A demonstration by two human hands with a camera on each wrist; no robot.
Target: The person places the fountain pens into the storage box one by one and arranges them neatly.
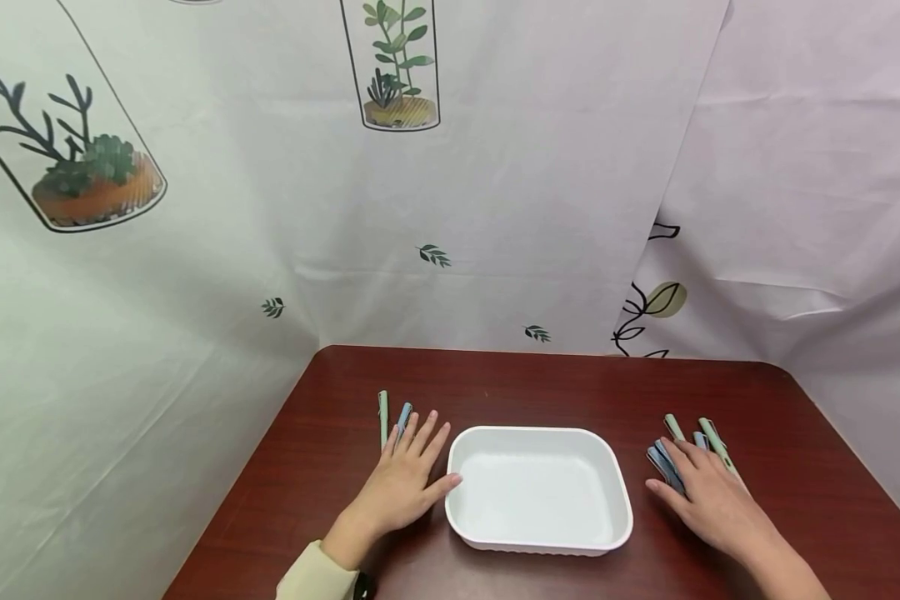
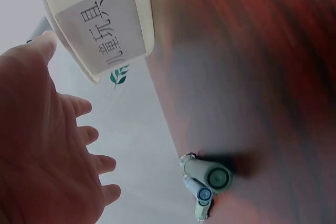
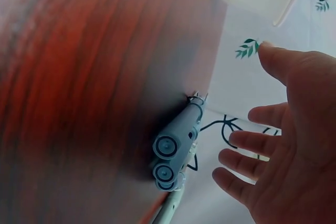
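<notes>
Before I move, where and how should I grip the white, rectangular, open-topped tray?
I'd take the tray by its left and right rims, each from its outer side: left hand on one, right hand on the other. The rim projects past the walls, likely giving fingers a ledge, and it sits between both hands.

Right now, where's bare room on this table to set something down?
Behind the white tray, up to the printed backdrop, the table is bare; the tray is empty too. Crowded: the left hand over the left pens, the right hand over the right pens.
</notes>
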